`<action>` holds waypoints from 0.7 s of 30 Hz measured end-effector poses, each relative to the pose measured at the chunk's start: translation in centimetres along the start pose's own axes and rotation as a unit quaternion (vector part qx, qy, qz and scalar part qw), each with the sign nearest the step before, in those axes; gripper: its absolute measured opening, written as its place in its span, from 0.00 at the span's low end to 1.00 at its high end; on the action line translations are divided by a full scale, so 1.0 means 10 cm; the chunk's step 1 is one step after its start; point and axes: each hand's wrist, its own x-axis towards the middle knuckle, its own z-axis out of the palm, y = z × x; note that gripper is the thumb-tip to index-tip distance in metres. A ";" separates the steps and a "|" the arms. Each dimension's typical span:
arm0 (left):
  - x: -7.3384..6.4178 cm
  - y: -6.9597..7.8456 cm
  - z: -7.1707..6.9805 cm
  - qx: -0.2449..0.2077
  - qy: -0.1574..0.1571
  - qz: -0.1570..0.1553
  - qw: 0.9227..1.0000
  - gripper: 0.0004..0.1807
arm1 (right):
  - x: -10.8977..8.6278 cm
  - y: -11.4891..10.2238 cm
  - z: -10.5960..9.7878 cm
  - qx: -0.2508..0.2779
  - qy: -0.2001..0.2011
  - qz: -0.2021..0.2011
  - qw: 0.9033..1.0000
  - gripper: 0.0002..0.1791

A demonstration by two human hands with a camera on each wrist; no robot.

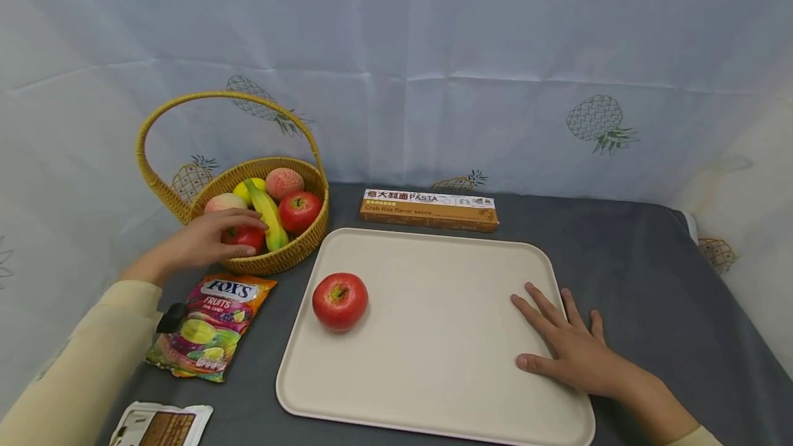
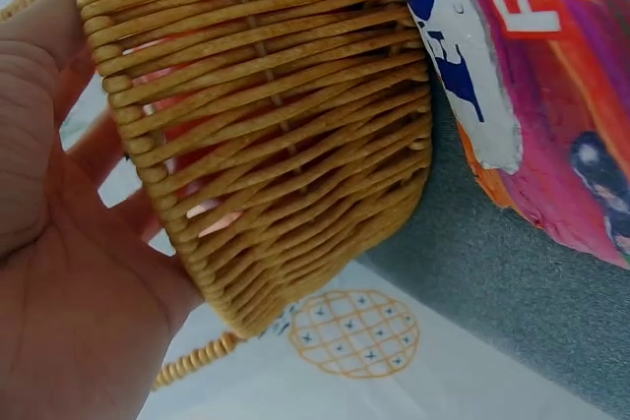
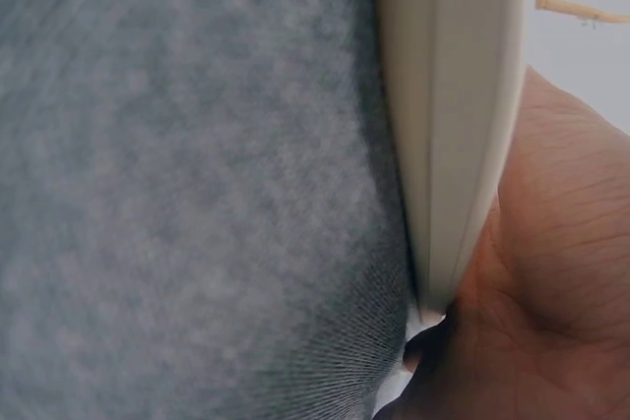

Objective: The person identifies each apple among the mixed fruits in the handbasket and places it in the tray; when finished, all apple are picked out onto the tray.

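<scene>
At the left, my left hand (image 1: pixel 207 238) reaches over the near rim of a wicker basket (image 1: pixel 310 243). Its thumb and fingers curl round a red apple (image 1: pixel 248 238) inside. In the left wrist view, the basket's woven side (image 2: pixel 285 115) hides most of that apple and the fingertips. My right hand (image 1: pixel 573 346) lies with fingers spread across the right edge of a beige tray (image 1: pixel 434 336); the tray's rim (image 3: pixel 458 115) shows beside the palm in the right wrist view. Another red apple (image 1: pixel 340 302) sits on the tray's left part.
The basket also holds a banana (image 1: pixel 268 215), a second apple (image 1: pixel 300 212), peaches (image 1: pixel 284 183) and a yellow fruit (image 1: pixel 250 189). A candy bag (image 1: pixel 213 325) lies below it, a white-and-brown packet (image 1: pixel 162 425) nearer. Behind the tray is a pasta box (image 1: pixel 429 210).
</scene>
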 end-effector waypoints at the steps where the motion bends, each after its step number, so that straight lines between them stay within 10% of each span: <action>1: 0.02 0.00 0.00 0.001 -0.003 0.000 1.000 0.23 | 0.00 0.00 0.00 0.001 0.000 0.000 1.000 0.50; 21: 0.11 -0.03 0.04 0.020 0.005 -0.012 1.000 0.24 | -0.01 0.00 0.00 0.008 0.001 -0.002 1.000 0.49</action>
